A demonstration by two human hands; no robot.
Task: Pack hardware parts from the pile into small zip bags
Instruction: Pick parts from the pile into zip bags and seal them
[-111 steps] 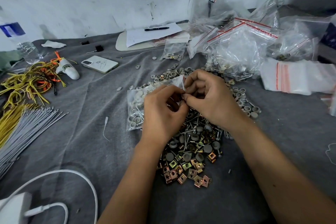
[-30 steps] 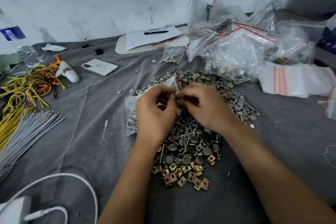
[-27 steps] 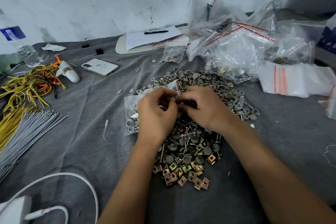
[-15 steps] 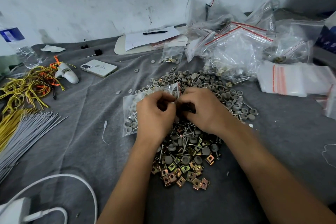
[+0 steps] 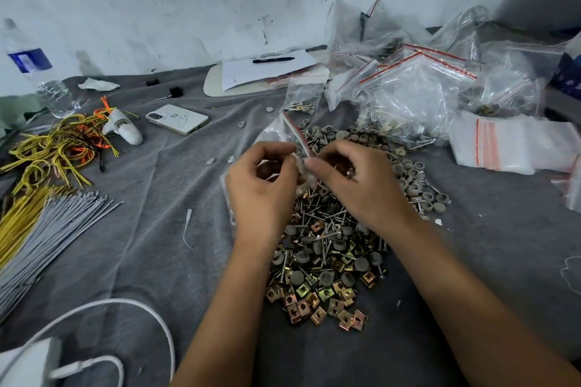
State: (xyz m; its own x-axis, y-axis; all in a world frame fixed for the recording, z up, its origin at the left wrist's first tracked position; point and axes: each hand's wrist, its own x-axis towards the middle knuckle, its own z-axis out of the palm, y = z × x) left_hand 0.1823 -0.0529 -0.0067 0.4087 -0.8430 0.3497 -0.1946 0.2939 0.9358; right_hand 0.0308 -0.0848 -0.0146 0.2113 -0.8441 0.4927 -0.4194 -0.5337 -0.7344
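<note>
A pile of hardware parts lies on the grey cloth: screws, grey round caps and brass square clip nuts. Above its far end, my left hand and my right hand both pinch a small clear zip bag with a red strip at its mouth. The bag stands up between my fingertips, its top pointing away from me. Its lower part is hidden behind my hands. More grey caps spread to the right of my right hand.
Filled and empty zip bags heap at the back right; a white bag stack lies beside them. A phone, yellow wires, grey cable ties and a water bottle are on the left. A white cable loops at front left.
The bag lay flat to the left under my left hand; now both hands have lifted its mouth upright between the fingertips. My hands stay close together over the pile.
</note>
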